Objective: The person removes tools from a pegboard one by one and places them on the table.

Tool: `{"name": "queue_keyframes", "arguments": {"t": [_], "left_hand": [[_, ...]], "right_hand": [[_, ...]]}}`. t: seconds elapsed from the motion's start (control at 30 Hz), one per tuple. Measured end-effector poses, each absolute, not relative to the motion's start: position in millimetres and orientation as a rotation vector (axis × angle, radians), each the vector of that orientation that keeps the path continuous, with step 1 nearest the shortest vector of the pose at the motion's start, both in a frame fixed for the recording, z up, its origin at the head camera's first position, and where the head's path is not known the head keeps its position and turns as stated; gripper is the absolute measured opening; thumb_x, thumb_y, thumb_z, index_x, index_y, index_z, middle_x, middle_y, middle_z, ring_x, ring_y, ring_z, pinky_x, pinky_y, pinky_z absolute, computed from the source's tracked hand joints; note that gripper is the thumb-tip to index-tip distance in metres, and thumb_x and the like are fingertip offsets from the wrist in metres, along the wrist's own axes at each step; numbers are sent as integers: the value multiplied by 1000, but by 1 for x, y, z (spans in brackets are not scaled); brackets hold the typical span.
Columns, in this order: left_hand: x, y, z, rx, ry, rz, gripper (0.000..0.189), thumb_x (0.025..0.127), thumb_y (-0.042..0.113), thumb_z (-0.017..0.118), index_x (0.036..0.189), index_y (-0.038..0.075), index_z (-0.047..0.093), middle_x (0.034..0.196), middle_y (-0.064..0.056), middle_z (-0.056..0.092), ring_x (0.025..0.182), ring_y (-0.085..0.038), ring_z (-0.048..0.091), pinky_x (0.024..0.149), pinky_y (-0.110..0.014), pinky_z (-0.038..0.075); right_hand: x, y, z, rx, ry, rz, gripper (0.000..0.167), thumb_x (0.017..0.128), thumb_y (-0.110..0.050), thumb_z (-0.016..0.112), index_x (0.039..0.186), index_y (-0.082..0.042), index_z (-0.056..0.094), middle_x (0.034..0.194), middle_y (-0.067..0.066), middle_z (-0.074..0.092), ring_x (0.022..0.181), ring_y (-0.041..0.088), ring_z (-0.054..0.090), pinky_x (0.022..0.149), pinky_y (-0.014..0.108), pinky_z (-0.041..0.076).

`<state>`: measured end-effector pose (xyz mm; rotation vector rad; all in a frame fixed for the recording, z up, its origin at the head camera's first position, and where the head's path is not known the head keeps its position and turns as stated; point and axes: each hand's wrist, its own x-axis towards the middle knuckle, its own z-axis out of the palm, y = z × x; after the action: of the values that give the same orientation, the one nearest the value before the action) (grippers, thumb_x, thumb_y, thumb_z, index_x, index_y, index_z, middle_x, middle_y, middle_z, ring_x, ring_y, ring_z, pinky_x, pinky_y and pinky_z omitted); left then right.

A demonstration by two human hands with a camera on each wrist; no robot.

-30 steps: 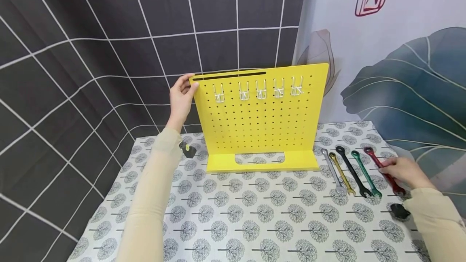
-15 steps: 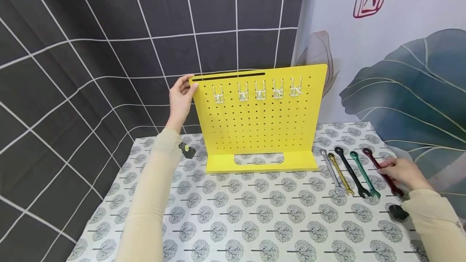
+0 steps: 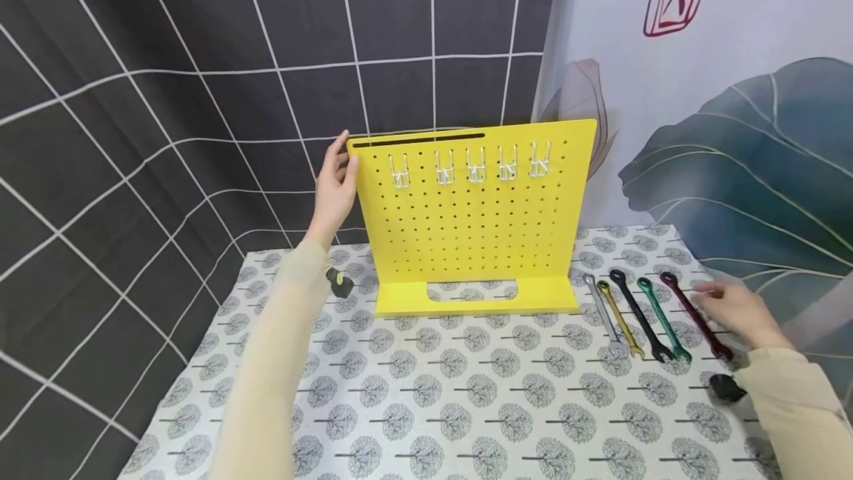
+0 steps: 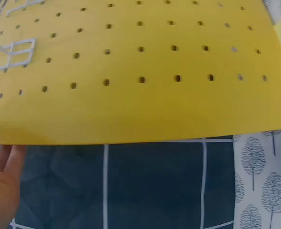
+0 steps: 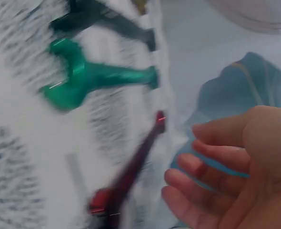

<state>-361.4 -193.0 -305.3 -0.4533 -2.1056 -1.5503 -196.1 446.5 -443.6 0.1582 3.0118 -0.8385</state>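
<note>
At the upper left corner of a yellow pegboard (image 3: 466,221) is my left hand (image 3: 333,191), its fingers fairly straight and the thumb at the side edge. In the left wrist view, the board's edge hides the left fingertips. Five wrenches lie side by side right of the board: silver (image 3: 606,317), gold (image 3: 621,319), black (image 3: 641,315), green (image 3: 664,319) and dark red (image 3: 696,315). My right hand (image 3: 736,310) is just right of the red wrench. The right wrist view shows its fingers (image 5: 193,191) loosely spread, with nothing held.
White wire hooks (image 3: 476,165) form a row near the board's top. A tree-print cloth (image 3: 433,391) covers the table. Behind stand a dark gridded backdrop (image 3: 266,95) and a pale one with leaves (image 3: 753,147). Black wrist devices (image 3: 726,388) sit at both cuffs.
My right hand has let go of the red wrench, which lies on the cloth. My left hand's grip on the board's corner has loosened, its fingers straightening upward.
</note>
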Motion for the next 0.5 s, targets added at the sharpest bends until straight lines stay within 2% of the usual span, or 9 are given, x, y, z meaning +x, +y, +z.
{"name": "queue_keyframes", "arguments": {"t": [0.1,0.17,0.2,0.3,0.4,0.47,0.5], "left_hand": [[-353,-200,-307,-392,-2116,-1531,55,107,32,47,159,30,29,147,-9,49,129,-23,55,107,-39,45],[-343,-206,-304,-338,-2064,-1535,53,108,32,46,158,26,32,147,-7,50,132,-23,53,109,-37,43],[-336,-208,-301,-317,-2027,-1539,51,108,30,46,157,22,35,147,-7,51,132,-24,53,110,-35,42],[-313,-216,-290,-290,-1941,-1496,47,108,27,46,153,16,42,144,-7,53,134,-21,51,112,-28,39],[-290,-219,-279,-325,-1931,-1299,45,107,26,49,151,16,46,145,-5,52,136,-16,47,114,-28,35],[-276,-220,-275,-367,-1941,-1098,45,106,25,51,150,16,48,148,-3,51,138,-14,44,115,-32,34],[-269,-220,-274,-389,-1938,-994,44,106,24,52,149,15,50,149,-4,50,139,-15,43,116,-34,33]], "right_hand": [[-193,436,-426,164,3091,-890,54,106,-30,48,136,15,44,128,45,47,103,58,52,72,60,47],[-192,426,-408,187,3123,-980,59,107,-34,46,144,11,39,137,44,41,109,59,48,76,62,45],[-192,420,-398,202,3141,-1031,61,107,-37,45,148,8,37,142,42,39,113,58,46,77,59,45],[-189,399,-364,299,3210,-1202,65,105,-44,48,156,-7,33,154,30,35,122,41,50,79,38,45],[-184,374,-333,436,3355,-1372,58,103,-43,52,156,-26,38,157,10,41,128,15,50,81,21,41],[-180,356,-317,470,3484,-1473,54,103,-38,55,154,-33,40,155,1,45,133,7,46,95,16,40],[-177,348,-310,436,3556,-1515,53,103,-34,56,153,-32,42,154,0,46,137,9,44,101,16,38]]}}
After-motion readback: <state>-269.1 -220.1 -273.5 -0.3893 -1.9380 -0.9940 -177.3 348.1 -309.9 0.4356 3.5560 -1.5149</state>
